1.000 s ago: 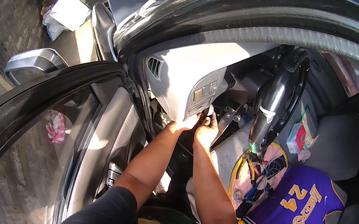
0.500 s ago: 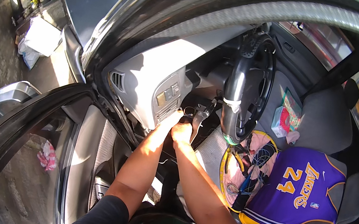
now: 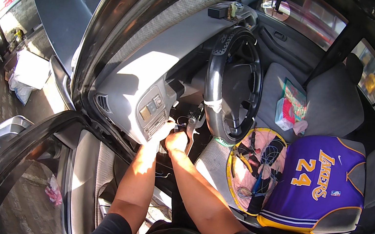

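Note:
Both hands are close together under the edge of the grey dashboard, left of the steering column. My left hand is closed just below the switch panel, its fingertips partly hidden. Beside it, slightly lower and to the right, my right hand has its fingers curled in. Something thin shows between the two hands, too small to name. A metal lever-like part stands right next to my right hand. Thin loose wires hang in the dark space around them. The black steering wheel has white tape wrapped on its rim.
On the seat, a pink yellow-edged mat carries yellow-handled pliers and a dark wire coil. A purple jersey covers the seat back. A tissue pack lies farther off. The open door's mirror is at left.
The view has tilted, so the car's interior appears farther left and more of the far side shows. Both hands stay together under the dashboard, with the right one turned slightly.

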